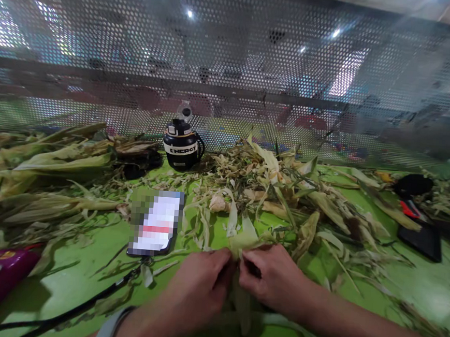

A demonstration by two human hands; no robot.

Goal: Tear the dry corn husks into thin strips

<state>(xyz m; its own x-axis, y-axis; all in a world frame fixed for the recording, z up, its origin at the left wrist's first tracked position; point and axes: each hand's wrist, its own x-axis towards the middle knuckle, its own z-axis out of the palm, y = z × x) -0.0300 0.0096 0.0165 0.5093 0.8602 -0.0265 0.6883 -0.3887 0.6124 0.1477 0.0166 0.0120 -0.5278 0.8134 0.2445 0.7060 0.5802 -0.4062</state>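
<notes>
On my feed, the left hand (pixel 204 281) and right hand (pixel 273 276) pinch a pale husk (pixel 244 240) between their fingers (pixel 224 256), over the worktop's (pixel 437 291) near middle. I'd expect it light, pliant, easily torn; I'd grip its edges gently.

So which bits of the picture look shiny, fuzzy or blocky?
All in the head view: bright spots glint on the perforated panel; pale glare washes the green table at far right; the corn husk pinched by the left hand and right hand looks soft; the phone is pixelated.
</notes>
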